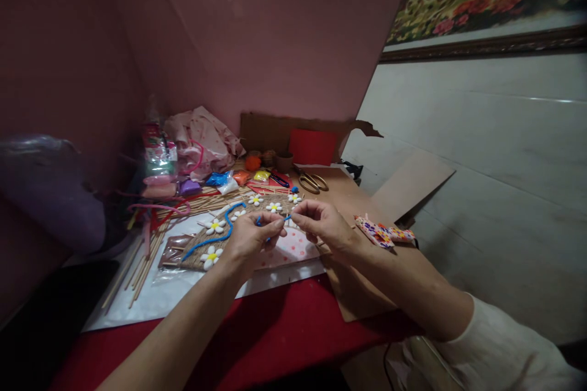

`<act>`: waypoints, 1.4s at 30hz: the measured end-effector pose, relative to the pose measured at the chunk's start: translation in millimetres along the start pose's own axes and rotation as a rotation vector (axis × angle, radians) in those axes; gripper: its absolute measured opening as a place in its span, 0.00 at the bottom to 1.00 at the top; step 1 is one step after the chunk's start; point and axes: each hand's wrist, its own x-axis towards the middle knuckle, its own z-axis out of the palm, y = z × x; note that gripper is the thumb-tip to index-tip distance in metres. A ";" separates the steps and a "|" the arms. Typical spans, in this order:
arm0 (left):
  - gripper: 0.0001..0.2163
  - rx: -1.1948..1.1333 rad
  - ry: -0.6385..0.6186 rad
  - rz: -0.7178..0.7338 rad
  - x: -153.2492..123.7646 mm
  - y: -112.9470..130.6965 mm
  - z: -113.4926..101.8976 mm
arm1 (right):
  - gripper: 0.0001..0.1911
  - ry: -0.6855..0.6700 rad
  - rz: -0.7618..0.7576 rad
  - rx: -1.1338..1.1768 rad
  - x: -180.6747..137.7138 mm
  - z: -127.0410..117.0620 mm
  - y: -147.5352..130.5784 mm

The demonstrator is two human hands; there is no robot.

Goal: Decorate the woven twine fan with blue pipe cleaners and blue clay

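Both hands are raised in front of me over a twine-wrapped, fan-like piece [202, 243]. Between them runs a short, thin blue strand that looks like modelling clay [287, 217]. My left hand [257, 233] is closed in a pinch, with blue showing at its fingers. My right hand [323, 224] pinches the strand's other end between thumb and fingertips. A longer wavy blue strand [228, 223] lies across the twine, left of my hands. White daisies with yellow centres [211, 258] decorate the twine. Pink dotted fabric [293, 248] shows below my fingers, partly hidden.
Gold-handled scissors [313, 182] and small bags of coloured clay [241, 178] lie behind the piece. Thin wooden sticks [144, 263] are at left. A flower-patterned item [383, 232] rests on cardboard [342, 195] at right. The red tablecloth [284, 317] forms the near edge.
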 end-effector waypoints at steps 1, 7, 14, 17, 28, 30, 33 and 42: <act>0.10 0.001 -0.005 0.000 -0.3 0.4 0.4 | 0.16 -0.002 -0.002 -0.002 0.4 -0.4 0.2; 0.14 0.025 -0.033 0.000 -3.6 1.2 1.4 | 0.16 -0.009 -0.014 -0.003 2.8 -2.3 0.5; 0.13 0.019 -0.020 0.023 -1.7 0.4 -0.1 | 0.16 -0.043 0.006 0.019 3.3 -4.1 -1.9; 0.13 0.027 -0.025 0.024 -0.9 0.3 0.5 | 0.16 -0.063 0.023 0.037 4.7 -6.8 -2.5; 0.25 0.106 0.161 -0.001 -1.9 6.9 -1.7 | 0.13 -0.085 -0.012 -0.016 24.7 -11.1 -19.4; 0.26 0.141 0.260 0.046 -0.1 14.2 -6.7 | 0.13 -0.096 -0.018 -0.048 29.2 -11.2 -25.8; 0.23 0.105 0.429 0.184 5.6 27.9 -20.8 | 0.12 -0.117 -0.036 -0.134 37.9 -8.1 -30.7; 0.09 0.514 0.760 0.456 27.6 27.9 -65.6 | 0.01 -0.110 -0.088 -0.537 73.2 20.7 -23.7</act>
